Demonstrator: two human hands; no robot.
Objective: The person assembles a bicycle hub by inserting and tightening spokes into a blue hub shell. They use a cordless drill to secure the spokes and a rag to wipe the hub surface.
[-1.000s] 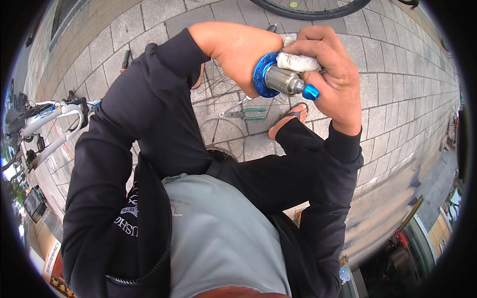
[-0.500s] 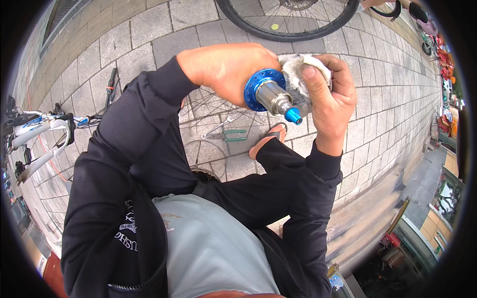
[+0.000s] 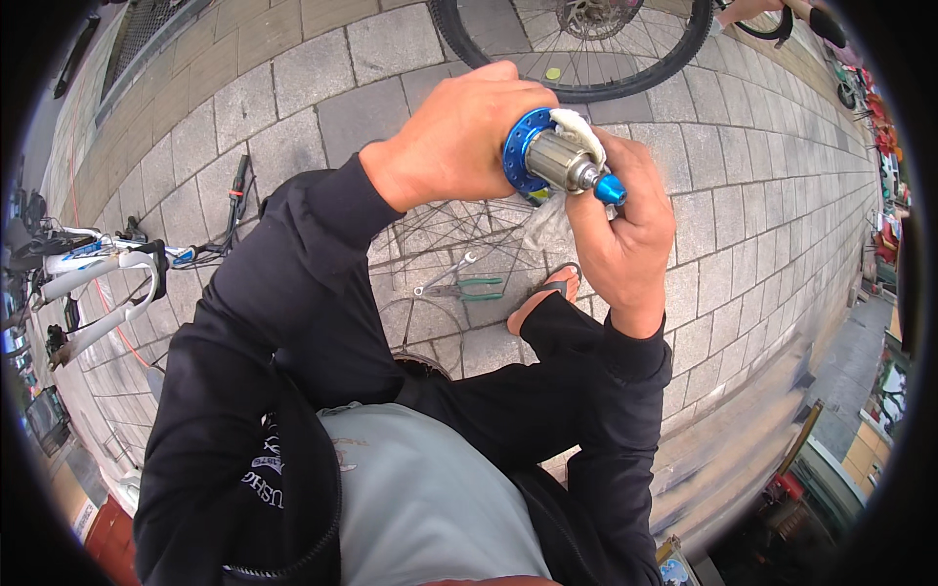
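A blue and silver bicycle wheel hub (image 3: 565, 162) is held up in front of me, its blue end cap tilted toward the lower right. My left hand (image 3: 471, 137) is closed around the hub's far end, behind the blue drilled flange; its fingertips are mostly hidden. With my right hand (image 3: 630, 230) I press a whitish rag (image 3: 578, 133) against the ribbed silver body, thumb underneath and fingers behind. Part of the rag hangs pale and blurred below the hub.
Beneath my hands, thin spokes (image 3: 430, 234), a wrench (image 3: 446, 273) and green-handled pliers (image 3: 481, 289) lie on the paving. A bicycle wheel (image 3: 640, 86) stands beyond. At left are a white bicycle frame (image 3: 107, 278) and a black tool (image 3: 237, 190). My sandaled foot (image 3: 559, 283) is below the hub.
The hub has moved slightly right, with my left hand. My right hand has shifted lower and turned, bringing the rag around the silver body; more of the rag is now hidden behind it.
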